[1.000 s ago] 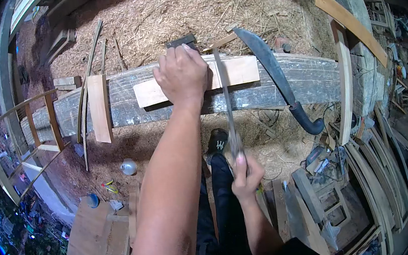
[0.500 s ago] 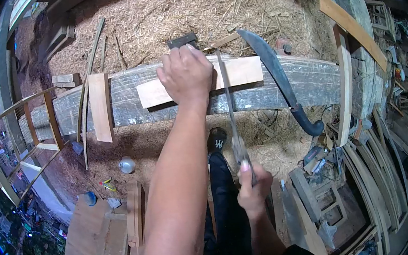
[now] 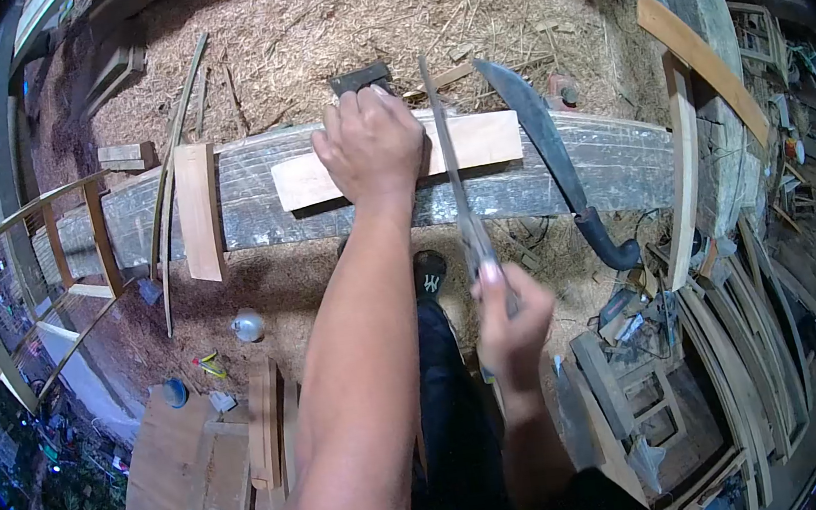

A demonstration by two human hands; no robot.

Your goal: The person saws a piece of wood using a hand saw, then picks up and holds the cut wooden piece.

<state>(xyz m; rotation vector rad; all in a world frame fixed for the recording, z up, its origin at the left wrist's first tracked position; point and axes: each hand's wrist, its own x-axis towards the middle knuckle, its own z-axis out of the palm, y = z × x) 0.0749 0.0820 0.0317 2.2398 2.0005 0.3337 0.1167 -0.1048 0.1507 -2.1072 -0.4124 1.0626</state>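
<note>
My left hand [image 3: 370,143] is closed on a pale wooden board [image 3: 481,141], pressing it against the thick weathered beam [image 3: 608,157]. Just past my knuckles is a dark block [image 3: 361,79]; whether my fingers touch it I cannot tell. My right hand [image 3: 515,313] grips the handle of a handsaw [image 3: 447,150], partly blurred. Its narrow blade, seen edge-on, crosses the board to the right of my left hand, and the tip extends past the far edge. A machete [image 3: 540,129] with a black handle lies across the beam on the right.
Another pale board [image 3: 200,213] and thin strips [image 3: 178,160] lie across the beam on the left, near a wooden frame [image 3: 31,217]. Sawdust [image 3: 304,45] covers the ground. Curved slats [image 3: 742,358] lean at lower right. A clear round container [image 3: 248,326] rests below the beam.
My right hand and the saw have moved forward, so the blade tip reaches farther beyond the board. My left hand stays in place on the board.
</note>
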